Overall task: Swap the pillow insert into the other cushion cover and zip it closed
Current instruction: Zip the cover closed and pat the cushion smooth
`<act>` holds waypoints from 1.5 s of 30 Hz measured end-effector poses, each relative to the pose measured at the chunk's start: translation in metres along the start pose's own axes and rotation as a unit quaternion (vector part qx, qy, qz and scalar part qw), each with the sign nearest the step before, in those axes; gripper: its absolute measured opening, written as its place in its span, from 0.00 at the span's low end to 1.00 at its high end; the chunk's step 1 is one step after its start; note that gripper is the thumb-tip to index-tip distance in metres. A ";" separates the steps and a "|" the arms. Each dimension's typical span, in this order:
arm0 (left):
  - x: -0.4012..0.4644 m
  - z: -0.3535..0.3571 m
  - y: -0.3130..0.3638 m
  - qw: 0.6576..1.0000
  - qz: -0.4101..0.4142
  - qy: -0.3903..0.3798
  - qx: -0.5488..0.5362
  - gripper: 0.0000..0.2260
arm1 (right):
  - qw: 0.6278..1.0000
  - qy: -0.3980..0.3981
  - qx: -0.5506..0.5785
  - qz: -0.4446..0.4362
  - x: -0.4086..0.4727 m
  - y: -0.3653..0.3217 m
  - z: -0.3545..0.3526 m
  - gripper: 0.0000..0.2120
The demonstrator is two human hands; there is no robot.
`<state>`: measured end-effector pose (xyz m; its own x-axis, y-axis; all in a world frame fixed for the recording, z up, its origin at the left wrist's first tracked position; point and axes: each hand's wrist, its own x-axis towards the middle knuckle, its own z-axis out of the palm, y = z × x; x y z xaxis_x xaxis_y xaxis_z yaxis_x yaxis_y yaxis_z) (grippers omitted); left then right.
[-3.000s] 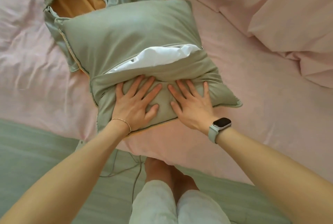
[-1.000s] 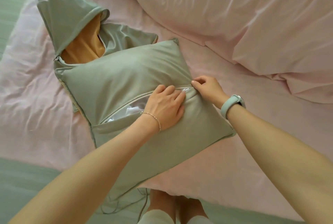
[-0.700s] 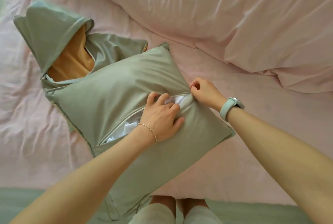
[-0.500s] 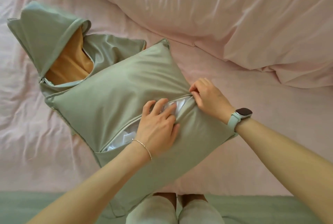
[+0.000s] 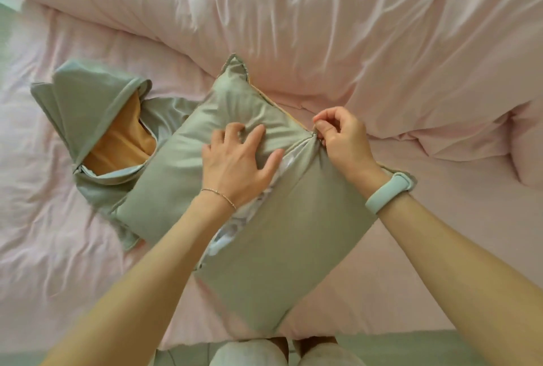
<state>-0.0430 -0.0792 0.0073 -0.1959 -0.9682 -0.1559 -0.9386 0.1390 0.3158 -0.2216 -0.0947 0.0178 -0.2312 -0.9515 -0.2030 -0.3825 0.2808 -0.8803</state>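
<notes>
Bed (image 5: 73,248) with pink sheet, a bunched pink duvet (image 5: 323,27) across its far side; on the sheet, at centre, the stuffed cushion cover (image 5: 293,233) — grey-green, lying diagonally, far corner against the duvet. To its left, partly under its edge, the emptied cover (image 5: 88,106), mouth gaping to show an orange lining. Along the middle of the stuffed cover the zip opening (image 5: 252,212) runs from the near-left end up to the far-right end, the white pillow insert (image 5: 232,230) visible through the gap. Left hand (image 5: 238,165): fingers spread and lightly bent, pressing the fabric on the far side of the opening, holding nothing. Right hand (image 5: 343,142): its grip closed, thumb and forefinger pinched at the far-right end of the zip, apparently on the zip pull — too small to make out

Step in hand, as judged: insert already seated; zipping about to start or barely begun, since nearly the whole opening still gapes. Next move calls for drawing the pull toward the near-left end while the left hand keeps both edges close and tucks the insert below the teeth — snagged fabric is the hazard
</notes>
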 end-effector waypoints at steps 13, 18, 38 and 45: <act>0.067 -0.075 0.018 0.995 0.103 -0.011 -0.006 0.23 | 0.985 -0.131 0.023 -0.114 0.004 -0.058 -0.027 0.17; 0.084 -0.087 0.052 0.987 0.137 -0.059 0.054 0.18 | 0.989 -0.080 0.019 -0.124 0.013 -0.074 -0.053 0.17; 0.073 -0.072 0.113 0.996 0.083 -0.010 0.014 0.15 | 0.998 0.055 0.009 -0.015 -0.010 -0.046 -0.068 0.05; 0.071 -0.050 0.116 0.974 0.188 0.116 0.051 0.14 | 0.986 0.085 0.069 0.126 -0.009 -0.024 -0.066 0.10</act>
<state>-0.1516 -0.1419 0.0800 -0.4730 -0.8639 0.1732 -0.8382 0.5018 0.2137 -0.2696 -0.0844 0.0688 -0.4549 -0.8153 -0.3583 -0.1705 0.4746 -0.8635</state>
